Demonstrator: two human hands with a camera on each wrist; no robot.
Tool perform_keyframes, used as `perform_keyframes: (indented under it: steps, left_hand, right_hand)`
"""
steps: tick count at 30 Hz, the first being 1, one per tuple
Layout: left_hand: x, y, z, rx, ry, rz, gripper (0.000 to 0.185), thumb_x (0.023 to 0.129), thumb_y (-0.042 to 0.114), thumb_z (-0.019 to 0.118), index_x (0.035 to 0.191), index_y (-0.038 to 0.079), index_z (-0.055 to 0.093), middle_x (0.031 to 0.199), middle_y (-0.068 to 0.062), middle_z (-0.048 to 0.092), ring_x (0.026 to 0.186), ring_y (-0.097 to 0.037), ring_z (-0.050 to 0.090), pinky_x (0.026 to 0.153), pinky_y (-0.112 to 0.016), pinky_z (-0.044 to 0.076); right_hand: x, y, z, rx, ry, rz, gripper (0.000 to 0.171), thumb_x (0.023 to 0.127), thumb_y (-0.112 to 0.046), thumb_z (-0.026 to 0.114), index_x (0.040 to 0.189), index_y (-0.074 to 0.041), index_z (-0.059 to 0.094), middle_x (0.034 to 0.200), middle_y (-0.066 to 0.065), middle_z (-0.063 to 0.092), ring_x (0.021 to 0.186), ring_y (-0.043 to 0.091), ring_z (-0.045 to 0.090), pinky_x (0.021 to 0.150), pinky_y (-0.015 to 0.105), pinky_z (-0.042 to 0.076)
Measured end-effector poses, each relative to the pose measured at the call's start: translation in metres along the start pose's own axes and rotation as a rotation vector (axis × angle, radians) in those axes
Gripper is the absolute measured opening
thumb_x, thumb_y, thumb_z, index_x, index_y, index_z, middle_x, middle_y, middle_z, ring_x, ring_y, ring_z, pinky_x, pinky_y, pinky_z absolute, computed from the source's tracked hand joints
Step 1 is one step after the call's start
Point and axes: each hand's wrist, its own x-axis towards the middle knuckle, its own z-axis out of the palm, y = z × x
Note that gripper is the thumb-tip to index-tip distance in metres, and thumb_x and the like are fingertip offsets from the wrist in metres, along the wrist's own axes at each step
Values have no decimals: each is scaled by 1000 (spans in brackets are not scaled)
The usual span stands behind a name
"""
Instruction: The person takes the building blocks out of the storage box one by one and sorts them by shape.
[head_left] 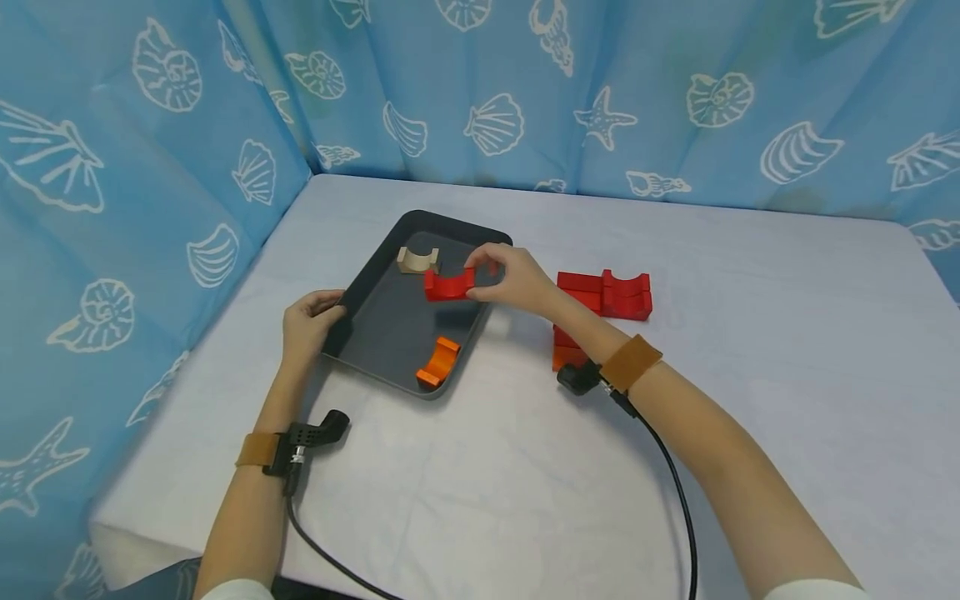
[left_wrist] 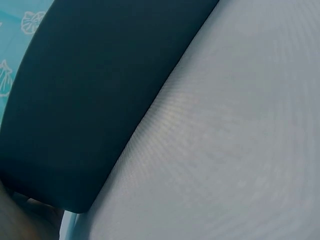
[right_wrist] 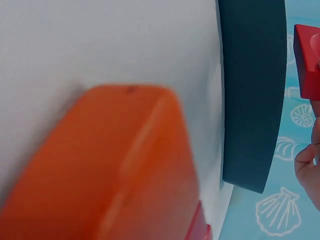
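Observation:
My left hand (head_left: pixel 309 327) grips the left edge of a dark grey tray (head_left: pixel 401 379), thumb on the rim. Over the tray's right half, my right hand (head_left: pixel 513 279) pinches one end of a red block with a curved hollow (head_left: pixel 448 287). That red block also shows at the edge of the right wrist view (right_wrist: pixel 306 65). Inside the tray are a cream hollowed block (head_left: pixel 414 263), near the far end, and an orange one (head_left: pixel 439 362) in the near right corner. The left wrist view is filled mostly by the tray's outer wall (left_wrist: pixel 95 95).
Right of the tray lie several red blocks (head_left: pixel 626 298), partly hidden behind my right forearm. An orange block (right_wrist: pixel 125 155) looms close in the right wrist view. A white cloth (head_left: pixel 465 492) covers the table; a blue shell-patterned curtain (head_left: pixel 517 67) hangs behind and at left.

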Motion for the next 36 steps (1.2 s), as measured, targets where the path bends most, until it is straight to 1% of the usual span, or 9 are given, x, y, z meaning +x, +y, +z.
perform_keyframes:
  steps: [4, 12, 19, 25, 27, 28, 32, 34, 36]
  left_hand:
    - [-3, 1, 0, -78, -10, 40, 17, 77, 1, 63, 94, -3, 66, 88, -5, 66, 84, -10, 59, 74, -21, 43]
    - [-1, -1, 1, 23, 7, -9, 25, 79, 0, 59, 102, -10, 60, 92, -6, 65, 85, -8, 58, 76, -21, 42]
    - [-1, 2, 1, 19, 17, -14, 24, 79, -2, 59, 102, -10, 60, 84, 5, 63, 81, -4, 57, 75, -19, 42]
    - [0, 2, 2, 17, 14, -11, 25, 79, -2, 59, 102, -11, 60, 84, 5, 64, 81, -5, 57, 75, -20, 42]
    - [0, 3, 1, 15, 17, -14, 25, 79, -2, 59, 102, -11, 60, 82, 8, 63, 81, -4, 57, 75, -20, 42]
    - [0, 3, 1, 18, 18, -18, 25, 79, -2, 59, 102, -11, 60, 84, 4, 64, 81, -4, 57, 75, -20, 42]
    - [-1, 3, 1, 18, 16, -27, 25, 79, -2, 59, 103, -10, 60, 83, 7, 64, 81, -3, 56, 76, -20, 42]
    - [-1, 3, 1, 20, 13, -27, 26, 79, -1, 59, 104, -10, 60, 83, 6, 64, 81, -3, 56, 76, -20, 42]
    - [-1, 2, 1, 15, 13, -26, 26, 80, -1, 59, 104, -10, 60, 80, 11, 62, 80, -3, 56, 76, -20, 42]
  right_hand:
    - [-5, 3, -3, 8, 29, -1, 33, 74, -15, 72, 102, -6, 59, 92, 10, 58, 77, 18, 45, 56, 28, 37]
    - [-17, -2, -19, 41, 71, 17, 33, 74, -13, 72, 102, -4, 59, 89, 16, 55, 78, 26, 44, 55, 30, 31]
    - [-26, -1, -32, 32, 104, 91, 35, 74, -15, 73, 104, -4, 59, 87, 7, 53, 81, 28, 45, 58, 30, 34]
    - [-35, 1, -38, 47, 111, 114, 35, 74, -14, 72, 105, -4, 59, 89, 11, 52, 82, 31, 45, 57, 29, 34]
    - [-39, -9, -41, 50, 107, 126, 34, 75, -10, 71, 105, -1, 58, 89, 13, 52, 82, 30, 45, 58, 29, 34]
    - [-41, -8, -41, 57, 105, 135, 34, 75, -10, 71, 106, -1, 58, 89, 13, 52, 82, 30, 45, 58, 29, 34]
    - [-47, -3, -46, 49, 101, 180, 35, 75, -11, 71, 107, -3, 57, 90, 17, 51, 83, 28, 45, 58, 30, 37]
    - [-48, 11, -46, 37, 103, 198, 37, 75, -16, 72, 107, -6, 57, 91, 18, 52, 83, 28, 46, 57, 30, 38]
    - [-51, 13, -49, 24, 106, 216, 38, 74, -17, 72, 108, -7, 57, 91, 17, 52, 82, 27, 46, 57, 29, 39]
